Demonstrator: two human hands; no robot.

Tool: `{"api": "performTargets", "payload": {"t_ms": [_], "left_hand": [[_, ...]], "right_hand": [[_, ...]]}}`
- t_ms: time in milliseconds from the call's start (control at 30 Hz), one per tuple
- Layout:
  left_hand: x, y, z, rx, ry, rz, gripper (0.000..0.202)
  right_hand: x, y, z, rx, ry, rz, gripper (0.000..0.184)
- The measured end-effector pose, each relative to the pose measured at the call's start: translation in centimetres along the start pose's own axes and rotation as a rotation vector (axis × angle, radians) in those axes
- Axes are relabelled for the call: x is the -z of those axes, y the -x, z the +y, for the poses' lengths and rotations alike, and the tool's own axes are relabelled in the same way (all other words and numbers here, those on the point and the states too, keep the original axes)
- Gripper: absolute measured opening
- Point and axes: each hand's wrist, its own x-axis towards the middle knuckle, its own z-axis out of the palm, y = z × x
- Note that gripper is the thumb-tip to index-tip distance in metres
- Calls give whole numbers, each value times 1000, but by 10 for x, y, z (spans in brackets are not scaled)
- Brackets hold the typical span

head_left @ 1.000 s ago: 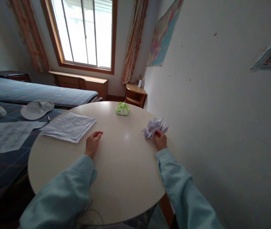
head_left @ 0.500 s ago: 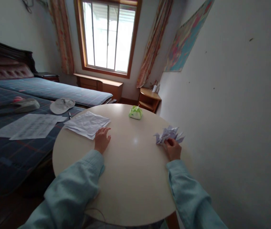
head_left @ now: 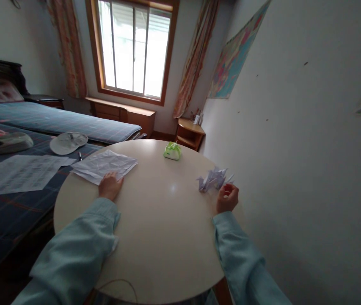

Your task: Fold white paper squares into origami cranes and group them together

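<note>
"Several origami cranes, bunched at the right of the round table. What changed for us?"

"Right hand has backed off to the bunch's near-right side, fingers curled; we can't tell if they pinch anything."

"And the left hand?"

"It's come onto the near edge of the creased paper sheets, fingers spread, grasping nothing we can see. We'd judge the work is swinging from the cranes to the sheets."

"Edges?"

"The cranes sit near the right rim, wall just beyond, so we'd call that side tight. Sheets run to the left rim, near the bed. Between both hands we get a broad stretch for moving; the green tissue pack stands toward the far rim, well apart from either hand."
</note>
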Motion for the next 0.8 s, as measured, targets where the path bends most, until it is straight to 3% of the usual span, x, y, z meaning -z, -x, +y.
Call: {"api": "performTargets", "payload": {"t_ms": [100,267,333,400,500,700,800], "left_hand": [[9,2,5,162,13,-31,38],[20,4,10,269,38,124,41],[22,5,12,280,53,212,44],[23,5,12,277,63,258,45],[22,5,12,280,68,229,42],[14,4,13,186,98,-37,43],[10,3,10,134,101,-51,39]], "right_hand": [[-2,13,-9,109,13,-126,23],[-10,32,-26,263,-21,-642,16],[-12,34,-30,306,10,-786,16],[-12,35,-32,297,35,-823,17],[-12,33,-33,262,43,-809,18],[-13,34,-32,261,38,-842,19],[-14,34,-31,267,43,-859,18]]}}
